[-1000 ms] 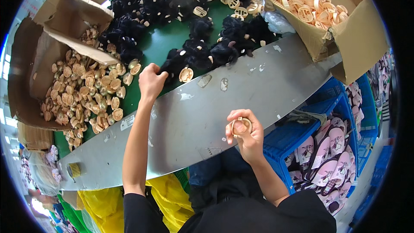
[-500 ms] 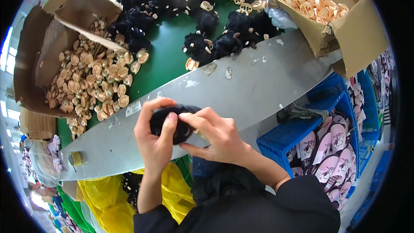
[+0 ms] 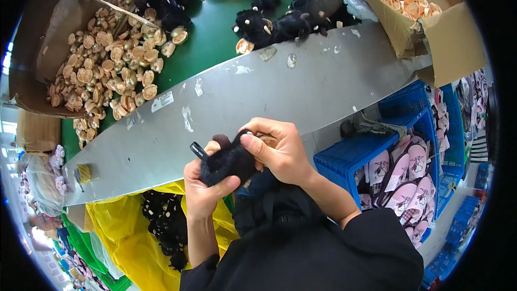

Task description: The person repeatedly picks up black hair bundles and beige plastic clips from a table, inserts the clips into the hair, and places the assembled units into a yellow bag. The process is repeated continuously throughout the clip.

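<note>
Both my hands hold a small black plush piece above the near edge of the metal table. It has a dark brown rounded ear and a black ribbon tag sticking out at its left. My left hand is closed around its lower left side, thumb along the bottom. With thumb and fingers, my right hand pinches its upper right edge. A beige plastic piece shows partly between the right fingers; the rest of it is hidden.
A metal ledge borders the green table top. Black plush pieces lie beyond it. Beige-and-gold plastic shells spill from a carton at left; a carton holds beige rings. Blue crates with pink slippers stand right, a yellow sack below.
The plush has been turned, so its ear and ribbon tag now show. My right hand has moved to its upper right edge. The view has shifted a little.
</note>
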`<state>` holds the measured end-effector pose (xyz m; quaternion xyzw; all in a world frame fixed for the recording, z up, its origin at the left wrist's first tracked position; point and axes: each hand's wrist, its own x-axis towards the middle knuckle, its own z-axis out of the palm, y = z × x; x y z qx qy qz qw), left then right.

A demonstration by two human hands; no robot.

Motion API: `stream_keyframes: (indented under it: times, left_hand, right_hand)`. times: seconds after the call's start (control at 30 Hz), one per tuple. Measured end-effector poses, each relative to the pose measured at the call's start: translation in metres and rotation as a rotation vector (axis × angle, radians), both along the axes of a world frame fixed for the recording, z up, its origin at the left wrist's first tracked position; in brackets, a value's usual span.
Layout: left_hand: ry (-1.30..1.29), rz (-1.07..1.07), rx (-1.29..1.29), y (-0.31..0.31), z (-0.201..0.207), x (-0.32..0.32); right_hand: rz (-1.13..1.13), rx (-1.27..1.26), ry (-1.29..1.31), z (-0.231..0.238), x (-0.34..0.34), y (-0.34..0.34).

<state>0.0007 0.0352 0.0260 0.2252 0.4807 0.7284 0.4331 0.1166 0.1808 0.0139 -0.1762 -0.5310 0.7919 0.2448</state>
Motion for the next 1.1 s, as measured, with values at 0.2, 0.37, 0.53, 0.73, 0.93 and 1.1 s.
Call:
stream_keyframes:
  times: [0.2,0.37,0.53,0.73,0.93,1.1]
  left_hand:
    - [-0.26,0.132,0.075,-0.003,-0.005,0.013]
    - [-0.248,0.191,-0.068,-0.004,-0.013,0.007]
    - [-0.255,0.133,-0.05,-0.015,-0.034,0.004]
    - [-0.136,0.014,0.07,-0.009,-0.032,0.007]
    - [-0.117,0.215,-0.116,0.016,-0.013,0.023]
    - [-0.276,0.206,-0.078,0.005,-0.016,0.026]
  right_hand:
    - [0.013,-0.176,0.0,-0.018,-0.002,0.005]
    - [0.003,-0.23,0.01,-0.019,0.003,0.002]
    - [-0.025,-0.195,0.022,-0.012,0.005,0.0]
    - [-0.055,-0.128,-0.036,-0.013,0.003,-0.002]
    - [-0.061,-0.073,-0.056,-0.008,0.007,-0.007]
    - [-0.158,-0.05,-0.045,-0.01,0.007,-0.01]
